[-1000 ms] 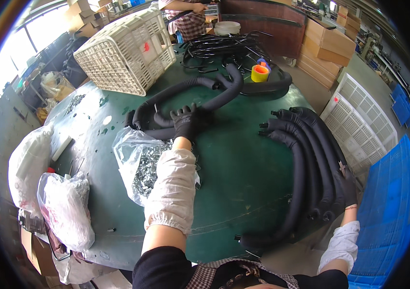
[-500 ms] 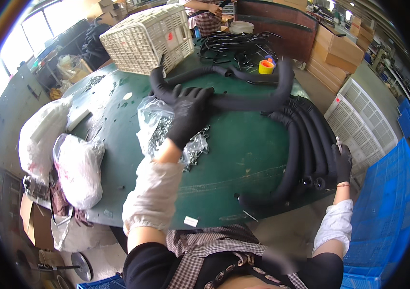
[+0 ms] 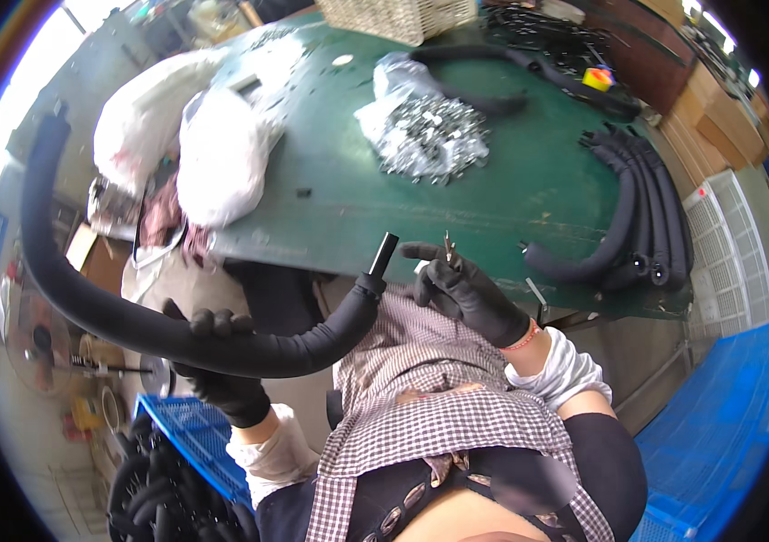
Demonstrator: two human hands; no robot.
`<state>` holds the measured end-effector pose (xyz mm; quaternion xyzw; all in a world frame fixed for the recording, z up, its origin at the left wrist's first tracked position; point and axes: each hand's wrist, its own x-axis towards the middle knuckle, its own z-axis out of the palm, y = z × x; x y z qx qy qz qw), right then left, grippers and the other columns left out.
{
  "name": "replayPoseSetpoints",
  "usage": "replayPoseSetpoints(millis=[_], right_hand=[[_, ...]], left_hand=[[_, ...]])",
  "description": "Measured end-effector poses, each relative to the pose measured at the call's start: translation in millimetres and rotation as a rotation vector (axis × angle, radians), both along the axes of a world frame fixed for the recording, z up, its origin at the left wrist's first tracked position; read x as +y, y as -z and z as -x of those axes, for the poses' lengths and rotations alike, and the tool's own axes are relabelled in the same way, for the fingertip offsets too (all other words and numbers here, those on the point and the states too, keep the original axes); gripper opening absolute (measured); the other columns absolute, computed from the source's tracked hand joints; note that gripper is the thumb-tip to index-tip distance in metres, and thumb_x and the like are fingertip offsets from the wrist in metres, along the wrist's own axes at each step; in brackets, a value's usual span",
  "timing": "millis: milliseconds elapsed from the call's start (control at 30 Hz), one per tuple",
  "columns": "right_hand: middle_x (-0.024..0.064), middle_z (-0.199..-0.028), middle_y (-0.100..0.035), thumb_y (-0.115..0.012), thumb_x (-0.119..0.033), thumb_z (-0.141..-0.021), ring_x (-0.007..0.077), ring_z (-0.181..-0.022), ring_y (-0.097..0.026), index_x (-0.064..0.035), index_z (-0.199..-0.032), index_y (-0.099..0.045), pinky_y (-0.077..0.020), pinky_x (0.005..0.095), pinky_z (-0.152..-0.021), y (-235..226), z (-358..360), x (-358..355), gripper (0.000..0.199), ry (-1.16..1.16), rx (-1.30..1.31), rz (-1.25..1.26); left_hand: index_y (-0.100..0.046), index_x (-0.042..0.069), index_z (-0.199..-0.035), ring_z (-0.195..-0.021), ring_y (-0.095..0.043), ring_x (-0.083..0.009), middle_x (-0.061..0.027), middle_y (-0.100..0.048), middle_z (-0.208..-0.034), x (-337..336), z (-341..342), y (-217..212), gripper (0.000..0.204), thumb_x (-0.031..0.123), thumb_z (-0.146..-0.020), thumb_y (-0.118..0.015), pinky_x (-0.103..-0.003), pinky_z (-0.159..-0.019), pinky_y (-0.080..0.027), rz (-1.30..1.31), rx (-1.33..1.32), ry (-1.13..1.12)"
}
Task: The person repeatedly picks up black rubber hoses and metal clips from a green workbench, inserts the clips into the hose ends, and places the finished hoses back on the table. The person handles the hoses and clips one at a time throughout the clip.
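My left hand (image 3: 226, 393), in a black glove, is wrapped round a curved tube in a black foam sleeve (image 3: 285, 354), off the table in front of my body. The sleeve's long arm rises at the far left. At the tube's other end, a short glossy black stub (image 3: 384, 256) sticks out of the foam. Close to that stub, apart from it, is my right hand (image 3: 470, 294), also gloved. Its fingers are closed on a small pointed metal tool (image 3: 450, 247) whose exact kind is unclear; part of it is hidden in the glove.
On the green table (image 3: 348, 208) lie an opened plastic bag of small metal parts (image 3: 434, 135), white stuffed bags (image 3: 226, 158) and several sleeved tubes (image 3: 637, 217). Yellow tape (image 3: 598, 79) sits farther back. A blue crate (image 3: 195, 443) stands lower left, near a heap of black tubes (image 3: 168, 492).
My left hand has brought the sleeved tube from over the table back towards my body and left. My right hand has come from the right-hand tubes to the stub. The view has shifted.
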<state>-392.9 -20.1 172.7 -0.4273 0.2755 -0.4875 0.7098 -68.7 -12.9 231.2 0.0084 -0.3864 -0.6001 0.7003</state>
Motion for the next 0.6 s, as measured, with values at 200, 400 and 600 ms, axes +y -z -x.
replayPoseSetpoints(millis=[200, 400, 600], right_hand=[[0.003, -0.076, -0.064, -0.06, -0.013, -0.093, 0.0091, -0.068, -0.062, 0.0005, -0.106, -0.06, -0.0521, 0.0239, -0.07, -8.4, -97.2, 12.7, 0.019, -0.285, -0.022, -0.194], [0.0032, -0.072, -0.064, -0.063, -0.015, -0.086, 0.0114, -0.067, -0.06, -0.0018, -0.087, -0.06, -0.0482, 0.0278, -0.064, 29.0, -140.6, 9.6, 0.013, -0.417, 0.382, 0.119], [0.011, -0.087, -0.067, -0.066, -0.027, -0.082, 0.0237, -0.079, -0.065, -0.004, -0.099, -0.061, -0.0493, 0.0359, -0.07, 42.9, -167.1, -8.1, 0.029, -0.457, 0.873, 0.23]], left_hand=[[-0.032, 0.009, -0.146, -0.111, -0.051, -0.0244, -0.008, -0.055, -0.121, 90.1, -43.8, 95.0, 0.057, 0.023, -0.095, -0.054, -0.042, -0.104, -0.036, -0.167, 0.255, -0.018], [-0.028, -0.001, -0.144, -0.131, -0.041, -0.0261, -0.0154, -0.042, -0.141, 133.6, -113.8, 174.7, 0.066, 0.031, -0.094, -0.058, -0.037, -0.11, -0.029, -0.592, -1.215, -1.011], [-0.05, 0.002, -0.124, -0.105, -0.058, -0.0223, -0.0129, -0.061, -0.112, 90.1, -5.7, 107.9, 0.054, 0.011, -0.077, -0.075, -0.035, -0.091, -0.045, -0.607, -1.333, 0.059]])
